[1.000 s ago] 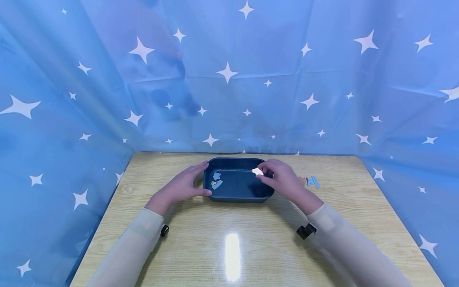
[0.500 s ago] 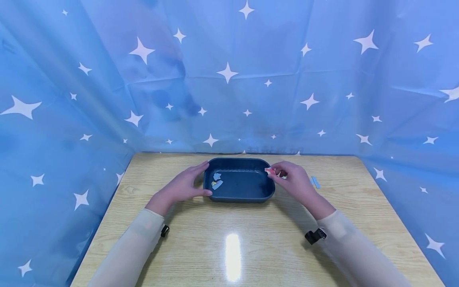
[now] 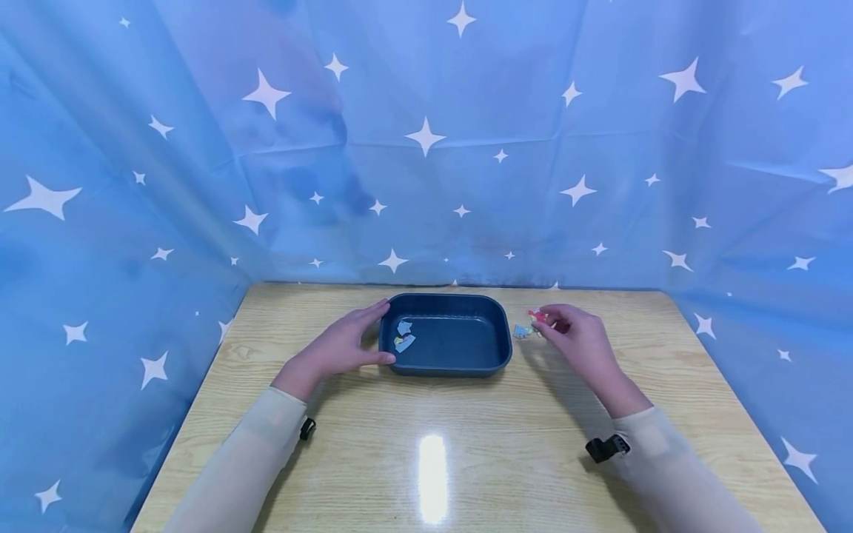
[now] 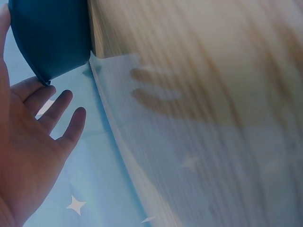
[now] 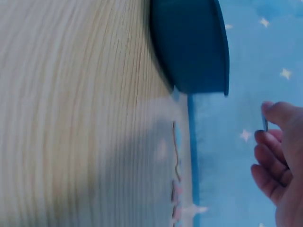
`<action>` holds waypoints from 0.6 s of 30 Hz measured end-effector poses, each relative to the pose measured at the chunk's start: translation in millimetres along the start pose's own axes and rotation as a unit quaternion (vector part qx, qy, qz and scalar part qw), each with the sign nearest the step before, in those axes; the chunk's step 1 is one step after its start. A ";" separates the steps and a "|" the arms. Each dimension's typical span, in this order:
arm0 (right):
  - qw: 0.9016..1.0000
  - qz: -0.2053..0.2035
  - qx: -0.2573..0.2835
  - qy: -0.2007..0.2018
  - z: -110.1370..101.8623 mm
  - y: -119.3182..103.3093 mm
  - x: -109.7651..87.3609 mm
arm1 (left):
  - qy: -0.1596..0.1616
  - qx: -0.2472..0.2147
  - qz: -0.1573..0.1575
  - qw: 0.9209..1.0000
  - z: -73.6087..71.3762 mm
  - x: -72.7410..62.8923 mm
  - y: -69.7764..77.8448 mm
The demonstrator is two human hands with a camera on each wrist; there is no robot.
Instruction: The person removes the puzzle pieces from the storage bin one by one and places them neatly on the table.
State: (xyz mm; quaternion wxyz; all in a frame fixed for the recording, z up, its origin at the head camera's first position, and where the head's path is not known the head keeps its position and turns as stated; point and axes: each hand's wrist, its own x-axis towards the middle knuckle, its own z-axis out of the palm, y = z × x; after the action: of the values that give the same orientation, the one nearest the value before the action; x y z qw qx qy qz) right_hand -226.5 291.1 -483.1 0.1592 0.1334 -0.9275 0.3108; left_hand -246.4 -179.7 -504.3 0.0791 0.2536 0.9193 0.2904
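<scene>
A dark blue rectangular tray stands on the table. My left hand rests at its left end, fingers extended toward the back corner and thumb at the front corner. In the left wrist view a fingertip touches the tray's rim. To the right of the tray, my right hand pinches a small red puzzle piece between thumb and fingers. The right wrist view shows this piece edge-on, above the table. Near it lies a light blue piece; other pieces are partly hidden by the hand.
Inside the tray's left part lie a pale blue piece and a blue-and-yellow piece. A wooden table extends in front. Blue star-patterned curtain hangs behind and along both sides.
My right hand has moved right with the puzzle piece, from over the tray to beside it. A light blue piece now shows next to the tray. The left hand stays at the rim.
</scene>
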 end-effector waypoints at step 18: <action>0.996 0.059 -0.033 0.053 -31.1 63.1 -22.8 | 0.000 0.002 -0.006 1.000 0.9 0.3 -0.9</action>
State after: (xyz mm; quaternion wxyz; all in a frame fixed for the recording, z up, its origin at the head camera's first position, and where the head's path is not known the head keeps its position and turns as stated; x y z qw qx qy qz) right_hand -221.0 362.4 -502.0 0.1935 0.0565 -0.9337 0.2959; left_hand -246.8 -179.7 -505.6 0.0799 0.2484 0.9214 0.2878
